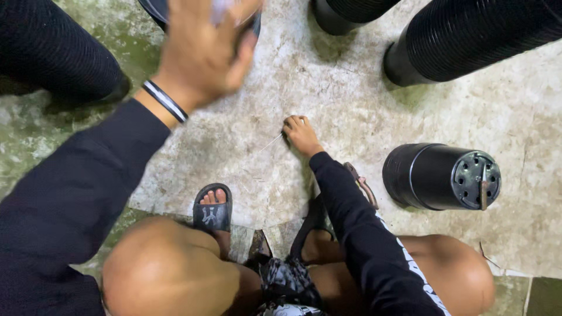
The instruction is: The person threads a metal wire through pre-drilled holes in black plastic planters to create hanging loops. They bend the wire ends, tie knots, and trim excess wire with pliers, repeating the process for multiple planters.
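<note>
Upper centre: our left hand (202,55), blurred, grips a black pot's rim (253,23). Mid-frame: our right hand (301,134) pinches a thin stick (271,142) off the floor (351,105). Stacked black pots (442,175) lie right, unsorted.

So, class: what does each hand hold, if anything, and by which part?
The right hand pinches one end of a thin stick against the floor. The blurred left hand is raised near a dark round object; its grip cannot be told.
</note>
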A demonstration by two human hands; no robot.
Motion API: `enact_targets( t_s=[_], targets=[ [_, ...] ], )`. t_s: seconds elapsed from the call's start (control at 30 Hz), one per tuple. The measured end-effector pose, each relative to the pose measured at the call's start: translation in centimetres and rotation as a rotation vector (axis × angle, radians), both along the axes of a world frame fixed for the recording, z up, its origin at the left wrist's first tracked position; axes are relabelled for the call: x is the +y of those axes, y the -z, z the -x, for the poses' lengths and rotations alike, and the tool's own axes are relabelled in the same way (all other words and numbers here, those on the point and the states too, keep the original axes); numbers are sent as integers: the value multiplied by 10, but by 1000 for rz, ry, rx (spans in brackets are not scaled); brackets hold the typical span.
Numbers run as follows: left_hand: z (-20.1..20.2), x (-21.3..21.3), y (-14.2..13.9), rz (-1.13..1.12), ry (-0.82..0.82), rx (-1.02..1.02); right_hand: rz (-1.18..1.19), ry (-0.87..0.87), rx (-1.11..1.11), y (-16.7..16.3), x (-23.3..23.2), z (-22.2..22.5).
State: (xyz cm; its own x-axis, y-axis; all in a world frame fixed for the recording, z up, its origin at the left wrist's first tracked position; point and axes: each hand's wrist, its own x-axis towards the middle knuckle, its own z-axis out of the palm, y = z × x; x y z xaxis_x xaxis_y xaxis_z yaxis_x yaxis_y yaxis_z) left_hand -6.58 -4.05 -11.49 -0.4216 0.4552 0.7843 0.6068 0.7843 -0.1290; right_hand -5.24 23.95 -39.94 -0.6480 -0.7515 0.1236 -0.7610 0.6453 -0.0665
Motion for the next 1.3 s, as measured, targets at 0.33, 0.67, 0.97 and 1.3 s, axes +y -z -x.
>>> enact_targets(
  t_s=[0.33, 0.67, 0.97, 1.3],
  targets=[
    [-9, 92, 122, -15, 153, -1151, -252, -202, -76, -119, 38, 50],
    [-30, 140, 81, -247, 294, -1055, -213, -238, 217, -294, 60, -7],
    [-62, 137, 10, -678, 434, -1191, 765, 154, -195, -336, 80, -60],
    [-100, 132, -12, -665, 571, -1184, 813, 66, -879, -325, 85, -79]
  ],
)
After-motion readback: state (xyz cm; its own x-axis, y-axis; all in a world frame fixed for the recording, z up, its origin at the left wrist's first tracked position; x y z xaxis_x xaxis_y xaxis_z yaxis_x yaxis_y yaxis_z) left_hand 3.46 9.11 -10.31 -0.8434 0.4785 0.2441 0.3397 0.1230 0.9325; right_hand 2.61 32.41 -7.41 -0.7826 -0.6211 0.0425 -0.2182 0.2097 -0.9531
